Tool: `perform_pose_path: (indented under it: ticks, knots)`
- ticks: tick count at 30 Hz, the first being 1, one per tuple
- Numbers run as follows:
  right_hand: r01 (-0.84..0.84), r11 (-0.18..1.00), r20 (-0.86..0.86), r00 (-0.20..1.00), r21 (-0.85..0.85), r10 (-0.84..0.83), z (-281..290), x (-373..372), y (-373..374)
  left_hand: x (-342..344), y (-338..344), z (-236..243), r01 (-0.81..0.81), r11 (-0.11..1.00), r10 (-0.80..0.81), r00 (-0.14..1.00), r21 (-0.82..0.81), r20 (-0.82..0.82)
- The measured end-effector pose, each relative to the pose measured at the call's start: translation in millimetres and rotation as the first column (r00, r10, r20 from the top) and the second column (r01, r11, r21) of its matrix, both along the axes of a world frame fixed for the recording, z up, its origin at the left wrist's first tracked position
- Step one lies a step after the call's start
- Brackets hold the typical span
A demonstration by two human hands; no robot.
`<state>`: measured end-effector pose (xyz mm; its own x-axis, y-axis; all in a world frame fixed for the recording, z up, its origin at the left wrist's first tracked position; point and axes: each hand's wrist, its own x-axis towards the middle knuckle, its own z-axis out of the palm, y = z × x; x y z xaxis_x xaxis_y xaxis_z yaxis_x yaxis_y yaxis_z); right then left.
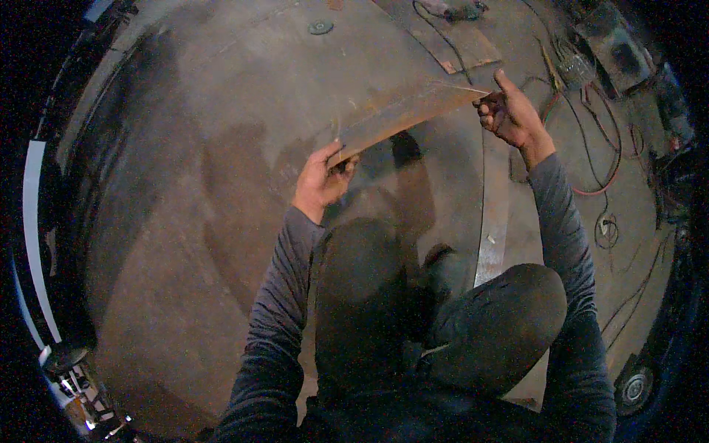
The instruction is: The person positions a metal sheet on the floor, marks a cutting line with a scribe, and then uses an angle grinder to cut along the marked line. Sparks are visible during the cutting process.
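"Over the floor (244,66), what's held?"
"One rusty metal sheet (405,114): left hand (319,177) curled round one end, right hand (515,118) curling fingers on the other, thumb raised."
"Two hands, then. Else?"
"One round disc (320,27) beyond."

The sheet (406,114) spans between the left hand (323,181) at its left end and the right hand (513,117) at its right, before the person's knees (362,273). On the floor (170,184), a strip (495,221) runs between the right knee and right hand; beyond the sheet lie a disc (320,28) and, right of it, a board (469,53); cables lie right of the right hand
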<state>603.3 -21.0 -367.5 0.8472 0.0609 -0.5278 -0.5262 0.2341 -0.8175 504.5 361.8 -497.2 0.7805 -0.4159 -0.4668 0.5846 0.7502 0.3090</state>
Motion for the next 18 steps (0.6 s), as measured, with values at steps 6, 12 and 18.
perform_pose_path:
  ticks: [6,12,18]
  knots:
    - [-0.03,0.994,-0.038,0.999,0.11,0.035,-75.1,44.7,-23.7,65.3,-50.3,-11.1,-0.273,0.96,0.281,0.944,0.068,-0.175]
    - [-0.458,0.659,-0.243,0.886,-0.596,0.395,-250.1,8.3,-143.1,125.0,-40.3,-23.9,-0.406,0.912,0.387,0.899,-0.057,-0.205]
    - [-0.647,0.062,-0.535,0.677,-0.76,0.505,-341.7,-66.7,-192.0,127.1,-25.8,-14.6,-0.496,0.868,0.486,0.853,-0.002,-0.19]
